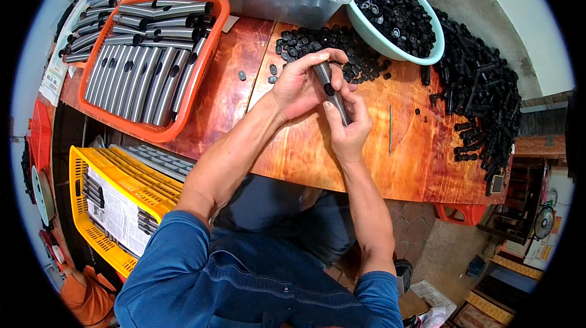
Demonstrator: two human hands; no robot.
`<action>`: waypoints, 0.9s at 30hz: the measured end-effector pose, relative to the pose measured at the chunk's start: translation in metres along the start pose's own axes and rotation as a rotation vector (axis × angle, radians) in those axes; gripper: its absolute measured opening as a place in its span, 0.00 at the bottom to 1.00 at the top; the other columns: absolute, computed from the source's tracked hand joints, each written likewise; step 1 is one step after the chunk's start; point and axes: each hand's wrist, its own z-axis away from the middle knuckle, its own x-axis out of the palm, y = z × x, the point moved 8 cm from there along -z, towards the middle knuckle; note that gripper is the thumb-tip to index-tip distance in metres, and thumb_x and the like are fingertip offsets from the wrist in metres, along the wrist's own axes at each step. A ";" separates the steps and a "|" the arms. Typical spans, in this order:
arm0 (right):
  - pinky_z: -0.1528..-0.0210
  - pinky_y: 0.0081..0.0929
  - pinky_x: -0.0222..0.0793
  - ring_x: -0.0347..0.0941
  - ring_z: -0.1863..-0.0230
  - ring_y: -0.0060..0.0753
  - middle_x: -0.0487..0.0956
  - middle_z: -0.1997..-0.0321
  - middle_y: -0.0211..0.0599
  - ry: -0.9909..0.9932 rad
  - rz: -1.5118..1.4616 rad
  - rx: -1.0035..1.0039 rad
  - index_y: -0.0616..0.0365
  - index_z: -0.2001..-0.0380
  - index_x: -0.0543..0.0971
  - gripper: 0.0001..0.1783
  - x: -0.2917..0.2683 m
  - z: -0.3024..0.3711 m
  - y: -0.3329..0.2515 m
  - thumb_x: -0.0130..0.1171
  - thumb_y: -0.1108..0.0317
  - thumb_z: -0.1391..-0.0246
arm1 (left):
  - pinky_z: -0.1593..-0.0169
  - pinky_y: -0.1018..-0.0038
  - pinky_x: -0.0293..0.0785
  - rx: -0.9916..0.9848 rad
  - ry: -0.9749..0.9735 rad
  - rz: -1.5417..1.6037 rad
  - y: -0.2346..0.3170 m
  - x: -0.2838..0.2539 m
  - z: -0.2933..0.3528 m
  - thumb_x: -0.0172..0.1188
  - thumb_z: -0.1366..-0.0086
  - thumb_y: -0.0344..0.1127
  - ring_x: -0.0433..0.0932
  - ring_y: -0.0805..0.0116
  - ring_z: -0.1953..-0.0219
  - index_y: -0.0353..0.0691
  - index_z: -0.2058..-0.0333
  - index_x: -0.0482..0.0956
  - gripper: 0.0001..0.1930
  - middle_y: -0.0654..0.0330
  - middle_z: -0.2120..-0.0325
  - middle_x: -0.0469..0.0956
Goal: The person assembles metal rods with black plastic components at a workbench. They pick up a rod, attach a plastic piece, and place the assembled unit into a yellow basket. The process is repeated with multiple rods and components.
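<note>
Both of my hands hold one short metal tube above the wooden table. My left hand is wrapped round its upper end, its fingers curled over the top. Lower down, my right hand grips the same tube, with the thumb near a dark spot on its side. Whether that spot is a hole or a black piece set in it, I cannot tell. The tube leans, its upper end to the left. Just beyond my hands lie many small black oval plastic pieces on the table.
An orange basket of metal tubes stands left. At the back are a clear bin and a pale blue basin, both with black pieces. Black parts heap at right, near a thin rod. A yellow crate sits lower left.
</note>
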 end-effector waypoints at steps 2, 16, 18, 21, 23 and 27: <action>0.66 0.18 0.71 0.76 0.68 0.19 0.81 0.68 0.35 0.001 -0.049 0.034 0.67 0.58 0.76 0.14 0.001 0.000 0.000 0.68 0.74 0.45 | 0.37 0.54 0.69 -0.012 0.015 -0.001 -0.001 -0.002 -0.001 0.46 0.26 0.45 0.81 0.55 0.61 0.37 0.50 0.74 0.18 0.54 0.71 0.81; 0.70 0.16 0.67 0.70 0.72 0.15 0.80 0.65 0.33 -0.110 -0.385 0.398 0.63 0.50 0.70 0.15 0.012 -0.008 0.023 0.57 0.70 0.37 | 0.48 0.58 0.79 -0.043 0.343 -0.195 -0.010 -0.025 0.002 0.41 0.23 0.59 0.79 0.61 0.52 0.39 0.45 0.72 0.28 0.54 0.56 0.79; 0.70 0.17 0.68 0.71 0.73 0.17 0.81 0.66 0.35 -0.126 -0.403 0.407 0.63 0.49 0.69 0.16 0.015 -0.008 0.023 0.57 0.70 0.37 | 0.51 0.61 0.80 -0.042 0.329 -0.232 -0.012 -0.028 0.001 0.41 0.24 0.60 0.80 0.65 0.54 0.40 0.45 0.72 0.29 0.56 0.57 0.79; 0.70 0.19 0.68 0.71 0.74 0.18 0.80 0.68 0.33 -0.083 -0.416 0.335 0.63 0.52 0.73 0.13 0.017 -0.009 0.018 0.57 0.70 0.37 | 0.52 0.65 0.80 -0.020 0.345 -0.267 -0.012 -0.033 -0.001 0.41 0.24 0.62 0.81 0.65 0.56 0.41 0.46 0.73 0.29 0.58 0.62 0.80; 0.69 0.19 0.69 0.72 0.73 0.18 0.80 0.68 0.31 -0.105 -0.270 0.280 0.63 0.55 0.76 0.10 0.012 -0.007 0.025 0.58 0.69 0.37 | 0.54 0.68 0.80 -0.005 0.379 -0.269 -0.010 -0.035 0.000 0.42 0.24 0.62 0.81 0.65 0.57 0.41 0.47 0.73 0.29 0.59 0.66 0.80; 0.68 0.20 0.69 0.73 0.71 0.18 0.80 0.70 0.31 0.110 0.064 0.138 0.63 0.62 0.81 0.07 -0.012 -0.012 0.014 0.61 0.69 0.38 | 0.73 0.73 0.67 0.069 0.440 -0.177 0.009 -0.035 0.002 0.42 0.26 0.66 0.70 0.72 0.77 0.44 0.47 0.73 0.30 0.66 0.78 0.71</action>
